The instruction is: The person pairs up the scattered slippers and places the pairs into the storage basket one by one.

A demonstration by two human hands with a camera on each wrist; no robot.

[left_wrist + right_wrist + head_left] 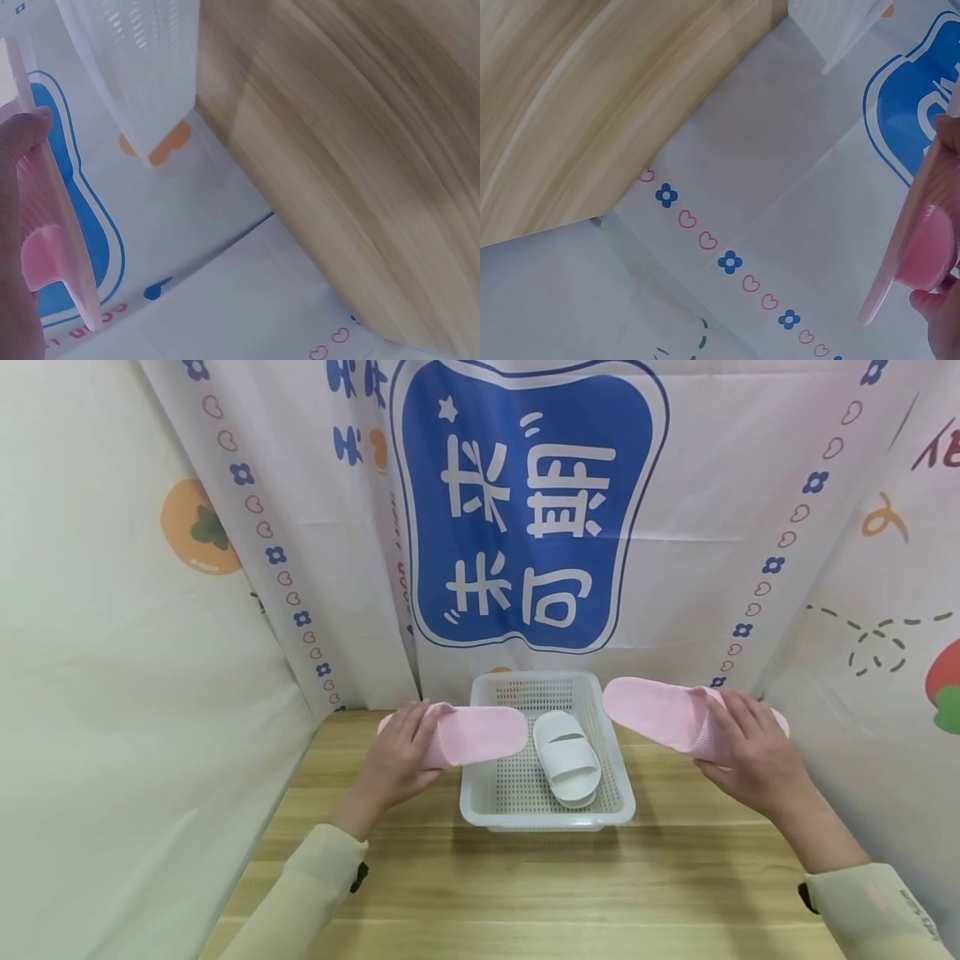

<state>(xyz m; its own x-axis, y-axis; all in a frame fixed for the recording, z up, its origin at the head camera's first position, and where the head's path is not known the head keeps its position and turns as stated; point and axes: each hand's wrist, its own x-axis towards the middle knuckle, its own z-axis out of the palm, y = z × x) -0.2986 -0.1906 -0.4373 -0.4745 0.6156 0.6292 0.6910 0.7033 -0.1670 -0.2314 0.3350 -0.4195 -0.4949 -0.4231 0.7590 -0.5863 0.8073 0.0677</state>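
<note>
A pink slipper [486,734] is gripped by its strap in my left hand [402,750], its heel end reaching over the left side of a white basket [547,820]. My right hand [756,758] grips another pink slipper [656,710] around the strap, to the right of the basket's rim. Both soles are roughly level in the head view, with heel ends toward each other. Inside the basket lie white slippers [567,758], one stacked on another. The left wrist view shows the thumb [34,129] against the left slipper's edge [71,247].
The basket stands on a wood-grain table [525,893], near its back edge. A printed white curtain [690,568] with a blue panel hangs behind. White cloth walls [135,710] close in the left and right sides.
</note>
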